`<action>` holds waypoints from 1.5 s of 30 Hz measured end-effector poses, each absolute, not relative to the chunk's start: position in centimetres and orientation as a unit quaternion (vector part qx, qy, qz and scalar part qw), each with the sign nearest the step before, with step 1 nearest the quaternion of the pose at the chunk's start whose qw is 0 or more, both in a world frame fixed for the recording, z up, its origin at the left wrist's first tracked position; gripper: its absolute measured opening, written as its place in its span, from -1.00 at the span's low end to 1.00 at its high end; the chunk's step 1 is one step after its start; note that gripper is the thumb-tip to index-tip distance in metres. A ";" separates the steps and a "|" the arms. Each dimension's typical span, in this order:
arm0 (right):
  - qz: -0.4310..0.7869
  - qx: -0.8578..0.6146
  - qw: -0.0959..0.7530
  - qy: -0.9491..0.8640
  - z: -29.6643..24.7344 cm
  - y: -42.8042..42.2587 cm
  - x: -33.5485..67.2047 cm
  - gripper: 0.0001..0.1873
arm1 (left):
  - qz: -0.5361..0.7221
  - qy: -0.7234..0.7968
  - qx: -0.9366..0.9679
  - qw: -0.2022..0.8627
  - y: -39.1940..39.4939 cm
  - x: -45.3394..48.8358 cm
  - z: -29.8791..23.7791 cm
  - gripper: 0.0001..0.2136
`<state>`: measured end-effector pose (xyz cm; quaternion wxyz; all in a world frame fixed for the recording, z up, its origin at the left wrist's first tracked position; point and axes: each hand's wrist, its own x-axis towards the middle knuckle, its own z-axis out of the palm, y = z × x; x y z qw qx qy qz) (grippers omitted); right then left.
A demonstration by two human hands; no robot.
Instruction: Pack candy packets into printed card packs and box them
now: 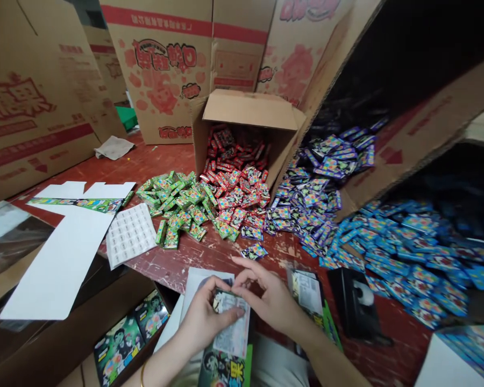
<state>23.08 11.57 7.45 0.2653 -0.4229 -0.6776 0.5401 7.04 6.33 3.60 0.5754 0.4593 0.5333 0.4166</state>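
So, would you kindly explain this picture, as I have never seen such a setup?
There is no machine: a person works bare-handed, filmed by one camera worn on the head, looking forward and down. The left hand holds a printed box; the right hand is at its far end. On the red table lie heaps of green packets, red packets, purple packets and blue packets, the red ones partly inside an open carton. A label sheet lies left of the green ones.

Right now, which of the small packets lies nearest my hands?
The purple packet just beyond your right hand; it lies by itself, closer than the green heap, red heap or purple heap.
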 end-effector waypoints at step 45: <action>0.449 -0.599 0.591 -0.302 -5.4 4.6 28.1 -0.68 | 0.633 0.412 0.108 0.647 6.8 8.9 5.0 -0.49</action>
